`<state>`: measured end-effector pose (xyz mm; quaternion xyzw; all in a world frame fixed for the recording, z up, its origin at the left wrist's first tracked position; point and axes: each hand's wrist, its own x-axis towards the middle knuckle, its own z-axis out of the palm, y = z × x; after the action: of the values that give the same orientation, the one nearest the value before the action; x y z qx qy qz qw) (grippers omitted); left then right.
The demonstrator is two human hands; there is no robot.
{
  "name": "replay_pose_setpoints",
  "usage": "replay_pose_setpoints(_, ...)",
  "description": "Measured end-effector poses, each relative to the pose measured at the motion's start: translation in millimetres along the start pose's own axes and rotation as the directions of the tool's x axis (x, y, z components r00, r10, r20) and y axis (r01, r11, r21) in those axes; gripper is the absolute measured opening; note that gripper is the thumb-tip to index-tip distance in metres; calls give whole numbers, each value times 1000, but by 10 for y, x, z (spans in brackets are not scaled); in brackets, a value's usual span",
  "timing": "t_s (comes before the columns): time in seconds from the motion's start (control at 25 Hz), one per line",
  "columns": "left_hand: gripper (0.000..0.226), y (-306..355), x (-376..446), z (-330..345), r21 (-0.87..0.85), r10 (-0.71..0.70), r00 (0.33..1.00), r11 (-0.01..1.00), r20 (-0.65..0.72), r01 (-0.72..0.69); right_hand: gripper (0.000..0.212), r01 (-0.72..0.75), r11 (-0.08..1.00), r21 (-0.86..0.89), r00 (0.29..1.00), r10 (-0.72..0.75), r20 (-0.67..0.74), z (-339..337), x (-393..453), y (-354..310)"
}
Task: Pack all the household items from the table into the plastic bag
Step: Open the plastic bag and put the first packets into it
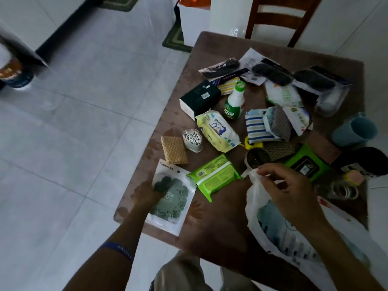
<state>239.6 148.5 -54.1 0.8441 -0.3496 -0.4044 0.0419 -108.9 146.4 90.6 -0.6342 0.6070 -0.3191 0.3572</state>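
Note:
A white plastic bag (270, 225) lies at the table's near right with a printed pack showing inside it. My right hand (287, 192) pinches the bag's top edge and holds it up. My left hand (151, 193) rests on a flat packet with a grey-green patterned mat (174, 204) at the near left corner, fingers over its upper left part. Beside it lie a green wipes pack (214, 175), a tan sponge (174, 150), a clear tub of cotton buds (192, 140), a yellow baby-wipes pack (218, 131) and a green-capped bottle (235, 101).
The brown table (212, 223) carries several more items: a dark box (199, 98), black packaged goods (273, 73), striped cloths (257, 127), a blue cup (354, 131), a second green pack (306, 164). A wooden chair (279, 19) stands beyond the far edge. Tiled floor lies to the left.

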Motion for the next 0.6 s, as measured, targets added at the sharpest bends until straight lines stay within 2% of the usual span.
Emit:
replay_pose_setpoints(0.08,49,-37,-211,-90,-165,59,998,984,-4,-59,25,-22,1000,13,998,23,-59,-61,-48,18)
replay_pose_setpoints(0.16,32,-36,-544,-332,-346,195,979,916,-59,-203,18,-64,997,52,987,70,-143,-158,-105,20)
replay_pose_setpoints(0.28,25,199,-1054,-811,-394,435,893,806,-113,-442,18,-102,989,106,958,126,-257,-342,-111,-50)
replay_pose_setpoints(0.36,24,584,-1327,-1012,-492,519,837,691,-172,-529,16,-56,975,214,973,102,-210,-490,-67,-101)
replay_pose_setpoints(0.4,22,823,-1446,-1036,-561,555,809,614,-195,-556,14,-35,949,315,989,79,-127,-553,-44,-117)
replay_pose_setpoints(0.44,17,1114,-1596,-953,-603,607,774,554,-180,-575,23,-38,907,420,998,55,-28,-638,-43,-106)
replay_pose_setpoints(0.52,10,1638,-1898,-596,-656,735,674,471,-77,-589,45,-112,781,614,991,45,124,-781,-75,-40)
replay_pose_setpoints(0.6,18,2056,-2147,-133,-699,798,598,469,74,-540,43,-152,746,648,988,124,89,-926,-187,93)
